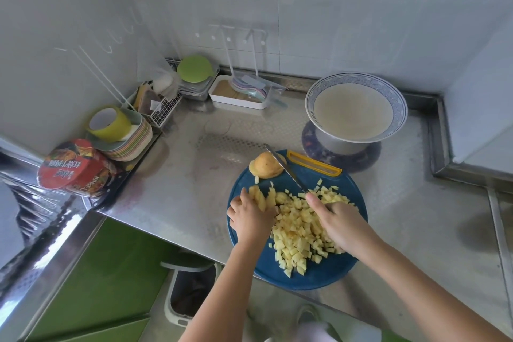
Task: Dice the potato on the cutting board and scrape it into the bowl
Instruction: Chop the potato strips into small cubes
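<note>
Head view: left fingers (245,198) curled on potato strips (262,197), right fingers (312,200) around knife (286,168), over cutting board (342,186)

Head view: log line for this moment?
phase: dicing | left hand: holds potato strips | right hand: grips knife | cutting board: diced pile | bowl: cloudy liquid

A red instant-noodle cup (76,168) sat tilted near the steel bench's (177,175) left edge, beside a yellow tape roll (109,123) resting on stacked plates (133,144). A green lid (195,68) topped metal trays (194,91); a bin (188,289) stood below.
</note>
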A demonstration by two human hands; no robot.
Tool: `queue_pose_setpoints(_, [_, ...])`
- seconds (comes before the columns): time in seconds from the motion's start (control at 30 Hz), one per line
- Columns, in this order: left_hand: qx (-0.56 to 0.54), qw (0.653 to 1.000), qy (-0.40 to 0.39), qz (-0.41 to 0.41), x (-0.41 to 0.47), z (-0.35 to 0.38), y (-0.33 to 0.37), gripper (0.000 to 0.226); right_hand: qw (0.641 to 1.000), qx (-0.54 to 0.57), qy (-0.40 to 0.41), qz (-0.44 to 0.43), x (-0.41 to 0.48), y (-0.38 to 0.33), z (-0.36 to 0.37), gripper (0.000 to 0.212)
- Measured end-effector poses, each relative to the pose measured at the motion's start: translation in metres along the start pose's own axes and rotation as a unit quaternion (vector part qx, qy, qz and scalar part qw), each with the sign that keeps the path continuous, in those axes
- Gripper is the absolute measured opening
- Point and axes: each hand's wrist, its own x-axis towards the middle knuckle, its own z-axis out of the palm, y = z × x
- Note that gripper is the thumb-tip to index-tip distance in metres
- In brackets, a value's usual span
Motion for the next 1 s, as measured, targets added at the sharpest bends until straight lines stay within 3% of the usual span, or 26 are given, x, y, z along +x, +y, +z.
queue_pose_setpoints(0.5, [0.008,0.998,0.063,-0.028,0.004,0.019,0.009,0.078,1.0,0.019,-0.018,-0.01,0.007,0.009,-0.001,0.072])
queue_pose_setpoints(0.83, [0.087,0.988,0.035,0.122,0.015,0.005,-0.026,0.081,0.999,0.04,-0.025,-0.022,0.002,0.013,-0.001,0.067])
queue_pose_setpoints(1.0, [0.061,0.998,0.004,0.007,0.019,-0.007,0.0,0.087,0.999,0.047,-0.017,-0.015,0.001,0.011,-0.004,0.069])
